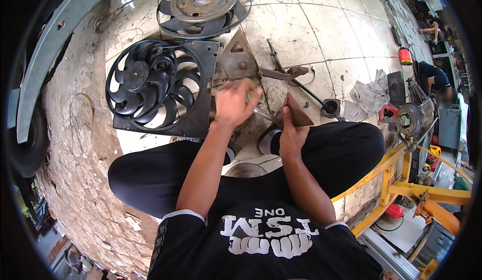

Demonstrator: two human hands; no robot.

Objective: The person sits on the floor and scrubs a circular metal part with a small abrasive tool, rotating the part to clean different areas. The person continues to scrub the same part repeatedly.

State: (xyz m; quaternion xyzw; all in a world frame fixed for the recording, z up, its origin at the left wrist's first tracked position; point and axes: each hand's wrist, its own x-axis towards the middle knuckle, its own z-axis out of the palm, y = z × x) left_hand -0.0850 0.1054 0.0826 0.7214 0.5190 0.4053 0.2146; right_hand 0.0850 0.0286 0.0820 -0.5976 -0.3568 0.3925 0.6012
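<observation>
My right hand (292, 138) grips a flat brown triangular piece (299, 113), thumb pressed on its face, in front of my right shin. A short silvery rod (265, 114) reaches from beside my left hand to this piece; whether it is joined to it I cannot tell. My left hand (233, 103) hovers left of it with curled fingers; what they hold, if anything, is hidden. Just beyond lies a rusty triangular metal bracket (240, 59) with an arm sticking out to the right. A black radiator fan in its shroud (203, 79) lies left of my left hand.
Farther off, a rusty steel disc (203, 1) rests on another fan ring. A dark metal rod with a flanged end (329, 108) lies on the tiles, near a grey rag (370, 97). At right stand a yellow frame (391, 179) and a hub assembly (410, 119); a person (439, 77) bends behind.
</observation>
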